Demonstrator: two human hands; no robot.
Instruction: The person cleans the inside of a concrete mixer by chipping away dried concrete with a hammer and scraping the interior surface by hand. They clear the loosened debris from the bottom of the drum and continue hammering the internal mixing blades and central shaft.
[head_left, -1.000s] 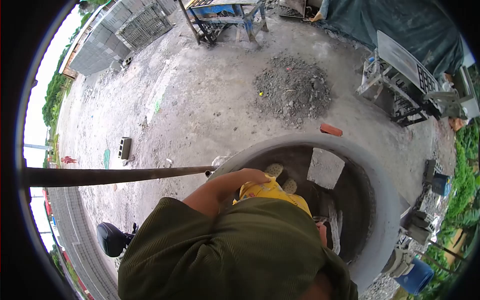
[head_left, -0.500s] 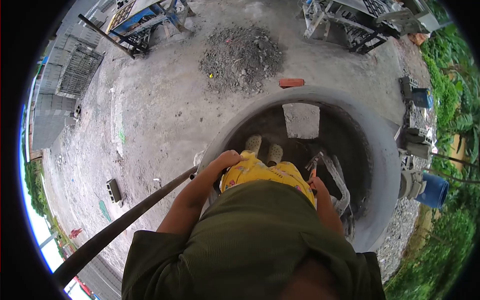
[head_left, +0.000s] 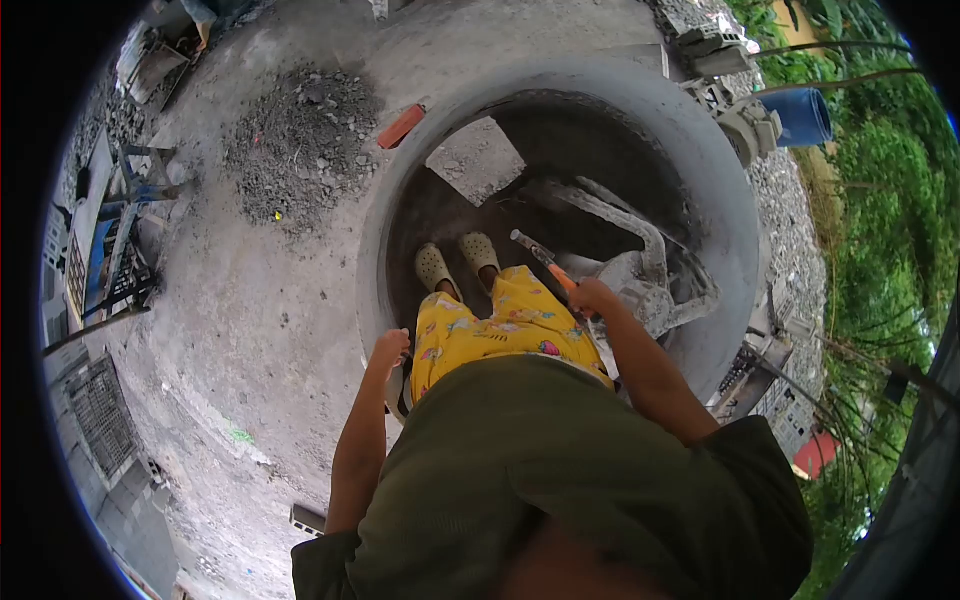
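Observation:
My right hand is closed around the orange handle of a hammer, whose head end points away from me over the floor of a large round grey mixing drum. Right of that hand is a cement-crusted metal paddle arm inside the drum. My left hand hangs beside my yellow trousers, close to the drum's left rim. Its fingers are curled, and nothing shows in them. Both my feet, in pale clogs, stand inside the drum.
A square plate crusted with dry cement is inside the drum ahead of my feet. Outside are a red brick, a gravel heap and a blue barrel near the greenery. A blue-framed machine stands far left.
My view has turned to the right. My left hand has come off the trousers to beside the drum rim. My right hand has moved forward with the hammer, which now shows more fully.

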